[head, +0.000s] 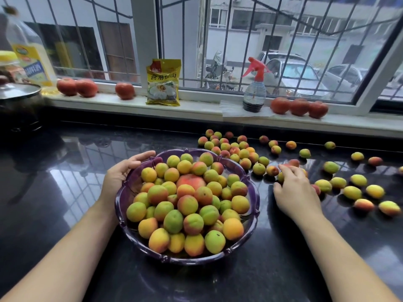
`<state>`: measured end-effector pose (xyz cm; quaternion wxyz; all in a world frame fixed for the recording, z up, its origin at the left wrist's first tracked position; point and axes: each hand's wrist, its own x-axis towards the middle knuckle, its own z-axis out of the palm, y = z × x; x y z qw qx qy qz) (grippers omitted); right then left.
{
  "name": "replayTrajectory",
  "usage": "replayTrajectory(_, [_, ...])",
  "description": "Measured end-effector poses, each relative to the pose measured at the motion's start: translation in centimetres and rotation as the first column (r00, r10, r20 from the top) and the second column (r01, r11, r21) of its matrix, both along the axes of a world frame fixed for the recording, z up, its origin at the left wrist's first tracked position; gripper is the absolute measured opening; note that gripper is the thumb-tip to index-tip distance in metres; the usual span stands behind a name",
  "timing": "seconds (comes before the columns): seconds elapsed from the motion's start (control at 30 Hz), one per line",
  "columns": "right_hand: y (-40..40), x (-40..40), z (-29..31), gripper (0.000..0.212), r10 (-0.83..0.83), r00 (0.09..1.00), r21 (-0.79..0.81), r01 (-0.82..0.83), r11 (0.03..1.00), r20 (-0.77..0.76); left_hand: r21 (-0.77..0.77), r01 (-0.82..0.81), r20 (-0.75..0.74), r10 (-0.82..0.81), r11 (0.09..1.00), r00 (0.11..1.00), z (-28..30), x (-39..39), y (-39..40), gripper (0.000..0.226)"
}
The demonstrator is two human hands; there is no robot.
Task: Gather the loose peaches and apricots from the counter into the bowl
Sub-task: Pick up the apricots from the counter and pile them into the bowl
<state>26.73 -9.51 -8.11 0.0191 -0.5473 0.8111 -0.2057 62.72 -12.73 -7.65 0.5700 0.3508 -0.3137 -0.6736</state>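
Black counter (65, 192): one purple bowl (254, 192), two hands, six windowsill peaches.

Left hand (122, 171) holding the rim of the purple bowl (254, 211), full of fruit. Right hand (293, 190) resting on loose apricots (353, 192) on the black counter (65, 192).
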Motion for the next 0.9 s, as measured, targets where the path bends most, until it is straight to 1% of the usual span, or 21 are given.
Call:
replayTrajectory(0.1, [-0.2,0.1,-0.1,0.057,-0.034,0.998,0.016,0.034,0.999,-0.045,0.000,-0.002,-0.007,0.002,1.000,1.000,0.0,0.0,0.0,0.058])
replayTrajectory(0.17, [-0.3,-0.1,-0.4,0.053,-0.048,0.997,0.000,0.049,0.999,-0.056,0.003,0.002,-0.008,-0.002,1.000,1.000,0.0,0.0,-0.1,0.058])
replayTrajectory(0.33, [-0.5,-0.7,-0.7,0.028,-0.045,0.997,-0.044,0.042,0.998,-0.058,0.001,-0.006,0.002,0.006,1.000,1.000,-0.1,0.1,-0.1,0.055])
replayTrajectory(0.4, [-0.4,-0.8,-0.6,0.024,-0.013,1.000,-0.117,0.016,0.993,0.020,0.004,-0.021,0.016,0.021,1.000,1.000,-0.1,0.0,-0.1,0.056])
replayTrajectory(0.5, [0.2,-1.0,0.4,0.020,0.099,0.971,-0.311,-0.027,0.950,0.219,0.011,-0.028,0.021,0.028,1.000,0.999,-0.3,0.1,-0.3,0.058])
replayTrajectory(0.53, [0.6,-0.9,0.9,0.018,0.157,0.934,-0.358,-0.033,0.933,0.322,0.012,-0.026,0.018,0.025,1.000,1.000,-0.3,0.2,-0.3,0.058])
replayTrajectory(0.57, [1.1,-0.7,1.5,0.017,0.226,0.871,-0.392,-0.042,0.919,0.437,0.013,-0.022,0.015,0.022,1.000,1.000,-0.3,0.2,-0.4,0.058])
replayTrajectory(0.6, [1.7,-0.3,2.2,0.016,0.308,0.781,-0.422,-0.063,0.904,0.543,0.012,-0.016,0.012,0.016,1.000,1.000,-0.3,0.2,-0.4,0.058])
replayTrajectory(0.63, [2.3,0.2,3.1,0.015,0.399,0.671,-0.459,-0.098,0.883,0.625,0.012,-0.011,0.010,0.011,1.000,1.000,-0.3,0.2,-0.4,0.057])
replayTrajectory(0.67, [2.9,0.7,3.8,0.016,0.486,0.560,-0.498,-0.146,0.855,0.671,0.013,-0.009,0.008,0.009,1.000,1.000,-0.3,0.1,-0.3,0.057])
replayTrajectory(0.7, [3.5,1.2,4.4,0.020,0.558,0.470,-0.528,-0.210,0.823,0.684,0.014,-0.010,0.006,0.010,1.000,1.000,-0.3,0.1,-0.3,0.057])
replayTrajectory(0.73, [4.0,1.7,4.9,0.026,0.611,0.415,-0.541,-0.286,0.791,0.674,0.015,-0.010,0.004,0.010,1.000,1.000,-0.3,0.1,-0.3,0.057])
replayTrajectory(0.77, [4.5,2.2,5.2,0.030,0.649,0.383,-0.538,-0.364,0.760,0.657,0.013,-0.011,0.004,0.011,1.000,1.000,-0.3,0.1,-0.3,0.057])
replayTrajectory(0.8, [4.7,2.5,5.4,0.030,0.674,0.375,-0.522,-0.435,0.734,0.636,0.011,-0.011,0.004,0.011,1.000,1.000,-0.3,0.1,-0.3,0.057])
replayTrajectory(0.87, [5.1,3.0,5.4,0.026,0.707,0.401,-0.466,-0.549,0.694,0.583,0.009,-0.014,0.009,0.014,1.000,1.000,-0.2,0.0,-0.3,0.057])
replayTrajectory(0.9, [5.2,3.0,5.4,0.029,0.724,0.427,-0.425,-0.604,0.675,0.542,0.009,-0.015,0.012,0.015,1.000,1.000,-0.2,0.0,-0.3,0.057])
